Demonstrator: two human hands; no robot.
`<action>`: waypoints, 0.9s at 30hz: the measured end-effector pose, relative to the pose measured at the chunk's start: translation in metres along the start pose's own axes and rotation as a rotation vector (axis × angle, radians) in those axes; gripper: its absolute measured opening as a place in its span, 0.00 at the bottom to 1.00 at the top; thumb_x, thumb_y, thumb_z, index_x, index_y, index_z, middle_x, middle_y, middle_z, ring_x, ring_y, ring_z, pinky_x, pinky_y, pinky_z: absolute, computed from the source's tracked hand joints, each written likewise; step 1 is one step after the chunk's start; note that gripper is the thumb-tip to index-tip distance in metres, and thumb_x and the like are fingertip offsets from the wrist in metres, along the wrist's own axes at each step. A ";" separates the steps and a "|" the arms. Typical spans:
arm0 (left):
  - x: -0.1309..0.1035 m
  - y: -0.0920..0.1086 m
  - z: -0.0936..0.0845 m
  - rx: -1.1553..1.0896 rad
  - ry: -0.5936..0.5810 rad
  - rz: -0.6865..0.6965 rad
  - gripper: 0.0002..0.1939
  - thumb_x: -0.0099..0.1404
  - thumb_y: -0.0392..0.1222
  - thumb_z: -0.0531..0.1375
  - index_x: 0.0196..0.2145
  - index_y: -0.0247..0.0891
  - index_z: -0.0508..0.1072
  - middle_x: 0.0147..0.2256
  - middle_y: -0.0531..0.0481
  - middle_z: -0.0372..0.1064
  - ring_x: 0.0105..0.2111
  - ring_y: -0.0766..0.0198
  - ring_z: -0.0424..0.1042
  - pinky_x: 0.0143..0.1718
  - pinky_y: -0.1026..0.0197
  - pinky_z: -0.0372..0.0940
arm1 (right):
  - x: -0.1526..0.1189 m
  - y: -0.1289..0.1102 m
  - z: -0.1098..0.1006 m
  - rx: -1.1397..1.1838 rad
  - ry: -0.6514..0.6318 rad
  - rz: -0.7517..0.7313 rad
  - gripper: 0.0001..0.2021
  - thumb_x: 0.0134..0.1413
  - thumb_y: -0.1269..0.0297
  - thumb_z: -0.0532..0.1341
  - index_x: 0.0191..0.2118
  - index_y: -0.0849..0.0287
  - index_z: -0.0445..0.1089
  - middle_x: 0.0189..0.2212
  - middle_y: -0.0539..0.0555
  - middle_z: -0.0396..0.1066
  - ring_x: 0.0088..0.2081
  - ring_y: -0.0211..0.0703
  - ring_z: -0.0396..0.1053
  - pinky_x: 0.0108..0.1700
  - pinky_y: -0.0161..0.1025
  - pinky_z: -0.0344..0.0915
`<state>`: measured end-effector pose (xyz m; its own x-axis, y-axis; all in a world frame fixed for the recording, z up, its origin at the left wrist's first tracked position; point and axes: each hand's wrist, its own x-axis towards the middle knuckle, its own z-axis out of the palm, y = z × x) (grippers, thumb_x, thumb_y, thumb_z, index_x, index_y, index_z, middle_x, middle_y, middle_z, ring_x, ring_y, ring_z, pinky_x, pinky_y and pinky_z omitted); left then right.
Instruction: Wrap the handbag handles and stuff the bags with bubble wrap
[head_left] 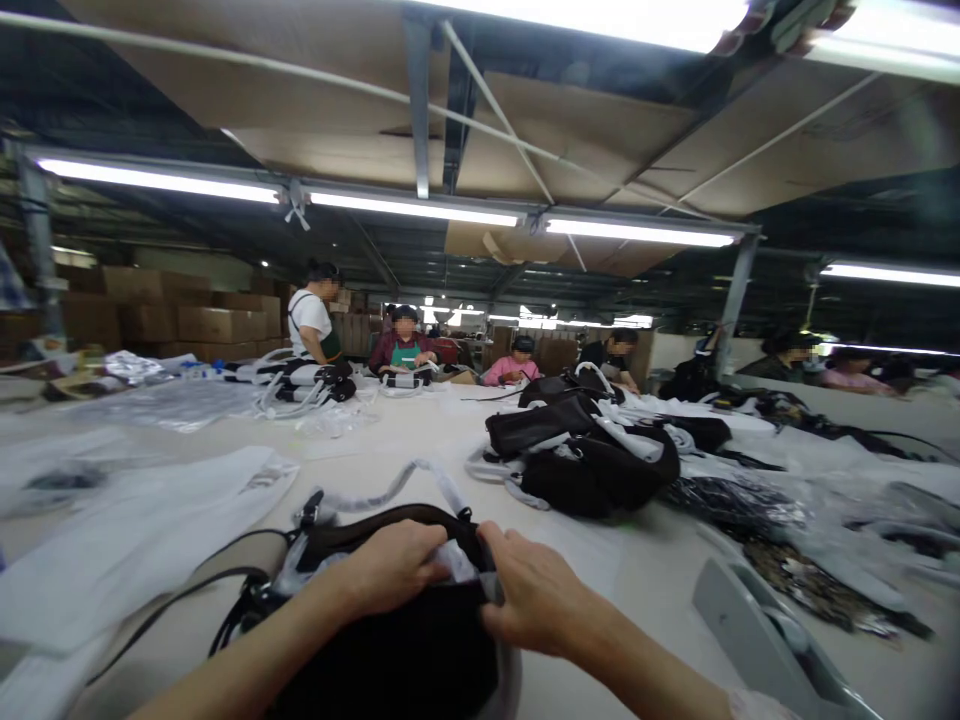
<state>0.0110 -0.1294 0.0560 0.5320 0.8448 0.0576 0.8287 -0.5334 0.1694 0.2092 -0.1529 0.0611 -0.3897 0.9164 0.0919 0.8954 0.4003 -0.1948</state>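
Note:
Directly before me stands a dark handbag (390, 650), its top opening spread apart. A wrapped handle (390, 490) in pale covering arches up behind it. My left hand (394, 565) reaches into the opening with curled fingers, at some whitish crumpled stuffing (455, 562) inside. At the bag's right end, my right hand (532, 590) grips the edge between thumb and fingers. A thin black strap (172, 600) trails off the bag's left side. The lower part of the bag is cut off by the frame.
Several dark bags with wrapped handles (585, 450) are heaped ahead right. White sheets (150, 530) lie left. A grey device (772, 640) and plastic-wrapped items (810, 570) are at right. Several co-workers sit or stand across the table; one person in white (311, 315) stands far left.

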 end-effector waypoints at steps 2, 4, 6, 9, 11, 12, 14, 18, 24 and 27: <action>0.007 0.007 0.000 0.023 -0.065 0.023 0.12 0.67 0.41 0.52 0.34 0.38 0.75 0.36 0.43 0.77 0.40 0.51 0.76 0.41 0.56 0.68 | -0.003 0.004 0.008 0.147 0.008 -0.061 0.27 0.40 0.74 0.58 0.52 0.62 0.63 0.41 0.61 0.74 0.42 0.54 0.72 0.41 0.42 0.63; 0.017 0.013 0.002 0.047 -0.117 0.029 0.14 0.67 0.39 0.51 0.34 0.38 0.77 0.36 0.43 0.78 0.39 0.50 0.77 0.40 0.56 0.69 | -0.001 0.008 0.011 0.312 0.059 -0.128 0.24 0.38 0.78 0.54 0.46 0.59 0.66 0.37 0.54 0.74 0.39 0.47 0.72 0.38 0.37 0.61; 0.028 0.018 0.007 0.066 -0.154 0.019 0.14 0.66 0.36 0.52 0.35 0.38 0.78 0.38 0.42 0.78 0.41 0.49 0.77 0.39 0.55 0.69 | 0.001 0.011 0.013 0.427 0.137 -0.148 0.20 0.39 0.79 0.52 0.40 0.57 0.68 0.31 0.50 0.73 0.35 0.43 0.71 0.36 0.35 0.60; 0.044 0.029 0.020 0.080 -0.213 0.001 0.11 0.62 0.34 0.56 0.36 0.39 0.79 0.39 0.42 0.79 0.40 0.49 0.77 0.37 0.56 0.70 | -0.002 0.017 0.019 0.517 0.219 -0.164 0.17 0.44 0.78 0.50 0.38 0.57 0.69 0.30 0.50 0.72 0.36 0.43 0.71 0.39 0.37 0.63; 0.050 0.039 0.026 0.085 -0.270 0.001 0.09 0.58 0.33 0.60 0.33 0.39 0.80 0.35 0.43 0.79 0.36 0.50 0.78 0.33 0.58 0.69 | -0.010 0.024 0.027 0.530 0.215 -0.229 0.17 0.46 0.76 0.51 0.41 0.57 0.69 0.34 0.51 0.74 0.39 0.45 0.72 0.43 0.39 0.65; 0.050 0.044 0.026 0.087 -0.293 0.005 0.09 0.57 0.33 0.61 0.33 0.38 0.80 0.34 0.42 0.79 0.35 0.50 0.78 0.31 0.58 0.69 | -0.015 0.029 0.032 0.522 0.210 -0.262 0.18 0.47 0.75 0.52 0.44 0.57 0.70 0.37 0.52 0.74 0.41 0.45 0.72 0.44 0.40 0.66; 0.043 0.048 0.017 0.091 -0.299 0.009 0.10 0.60 0.38 0.60 0.37 0.36 0.80 0.36 0.39 0.79 0.36 0.47 0.78 0.31 0.57 0.69 | -0.024 0.041 0.041 0.500 0.223 -0.298 0.19 0.50 0.73 0.53 0.48 0.56 0.70 0.41 0.54 0.74 0.43 0.46 0.73 0.46 0.40 0.66; 0.002 0.029 -0.022 0.098 -0.205 -0.018 0.28 0.66 0.58 0.53 0.49 0.32 0.75 0.45 0.32 0.76 0.43 0.41 0.76 0.36 0.52 0.69 | -0.032 0.061 0.046 0.463 0.263 -0.261 0.17 0.56 0.68 0.53 0.49 0.54 0.72 0.38 0.55 0.74 0.41 0.46 0.73 0.43 0.39 0.68; -0.070 -0.021 -0.042 0.165 -0.179 -0.078 0.19 0.68 0.45 0.50 0.32 0.38 0.78 0.32 0.40 0.78 0.34 0.50 0.76 0.35 0.56 0.64 | -0.032 0.058 0.024 0.367 0.223 -0.210 0.15 0.54 0.70 0.53 0.44 0.55 0.73 0.38 0.54 0.74 0.41 0.46 0.72 0.44 0.40 0.67; -0.095 -0.036 -0.046 0.063 0.003 -0.073 0.20 0.69 0.45 0.48 0.27 0.38 0.75 0.31 0.44 0.75 0.34 0.55 0.74 0.37 0.58 0.64 | -0.032 0.060 0.016 0.305 0.159 -0.242 0.14 0.54 0.70 0.54 0.42 0.54 0.74 0.36 0.53 0.74 0.39 0.45 0.73 0.43 0.39 0.68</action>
<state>-0.0772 -0.1886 0.0902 0.4695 0.8815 0.0503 0.8745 -0.4721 0.1110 0.2718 -0.1584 0.0313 -0.5215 0.7930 0.3150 0.6681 0.6091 -0.4273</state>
